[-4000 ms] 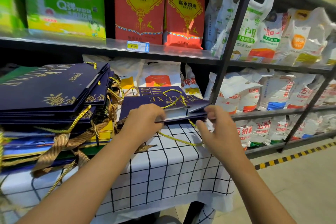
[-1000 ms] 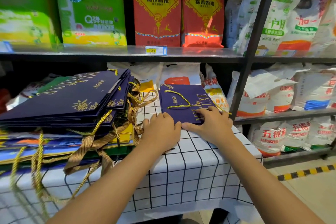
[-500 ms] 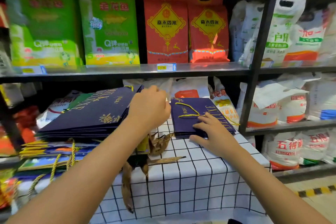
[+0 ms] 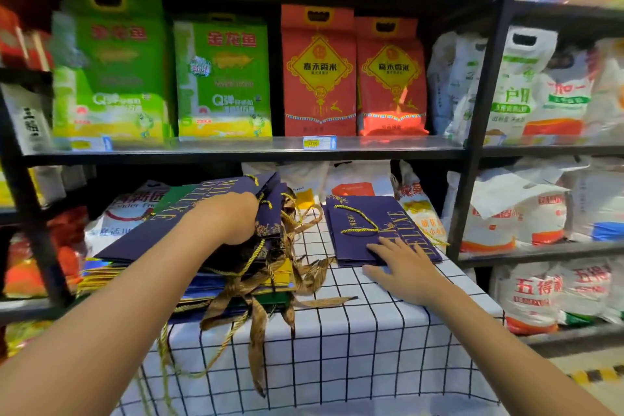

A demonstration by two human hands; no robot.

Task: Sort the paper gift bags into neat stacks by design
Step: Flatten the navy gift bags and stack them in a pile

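Sorting navy gift bags on checked cloth (image 4: 354, 348)

Left hand (image 4: 229, 218) gripping mixed pile's (image 4: 189, 267) top bag (image 4: 162, 230); right hand (image 4: 401, 267) flat, fingers straight, on small stack (image 4: 364, 230).

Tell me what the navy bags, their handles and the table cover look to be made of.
Navy DELUXE bags: stiff matte paper or card, lying flat with crisp edges and gold print. Rope handle: twisted gold cord, likely synthetic. Checked tablecloth: seems thin woven fabric, draping softly over the edge; could be coated.
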